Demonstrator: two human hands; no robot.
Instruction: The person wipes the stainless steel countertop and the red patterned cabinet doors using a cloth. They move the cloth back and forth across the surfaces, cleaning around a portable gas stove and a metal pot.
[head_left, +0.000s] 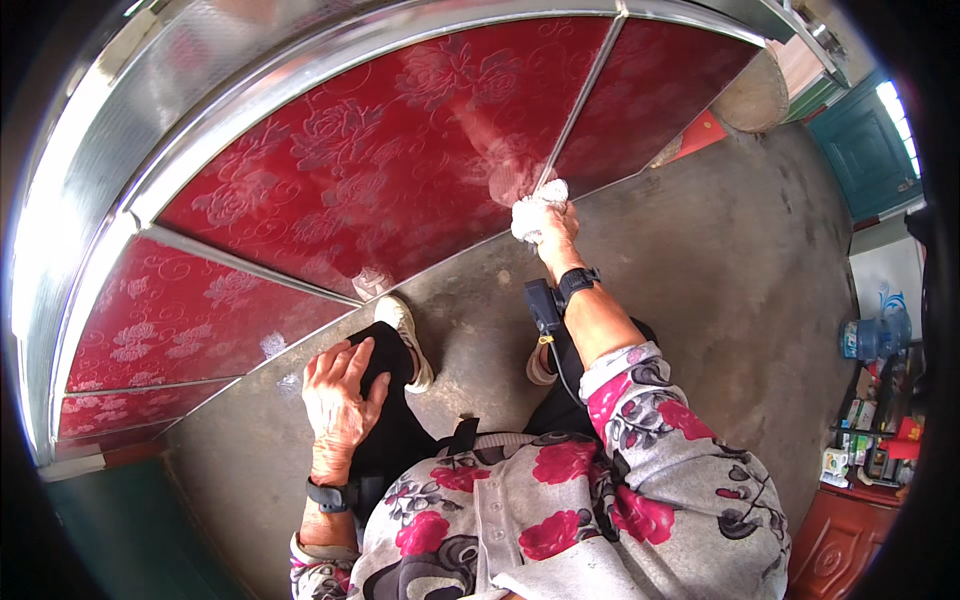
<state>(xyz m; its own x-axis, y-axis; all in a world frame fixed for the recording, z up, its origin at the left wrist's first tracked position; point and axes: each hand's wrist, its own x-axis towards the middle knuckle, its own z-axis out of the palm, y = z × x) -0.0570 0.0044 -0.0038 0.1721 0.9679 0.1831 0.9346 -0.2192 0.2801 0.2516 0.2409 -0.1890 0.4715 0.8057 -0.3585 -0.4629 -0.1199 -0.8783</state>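
My right hand is closed around a bunched white cloth. The cloth meets the lower part of a thin metal strip between two glossy red panels patterned with roses. A faint reflection of the hand and cloth shows in the panel. My left hand holds nothing and rests on or just over my left knee, fingers slightly spread. Both wrists wear dark straps, and a small black box with a cable hangs by the right one.
A bright metal frame borders the panels' upper edge. Bare concrete floor lies below and to the right. At the right stand a reddish wooden cabinet, a blue water bottle and a green door. A round stool-like object sits beyond the panels.
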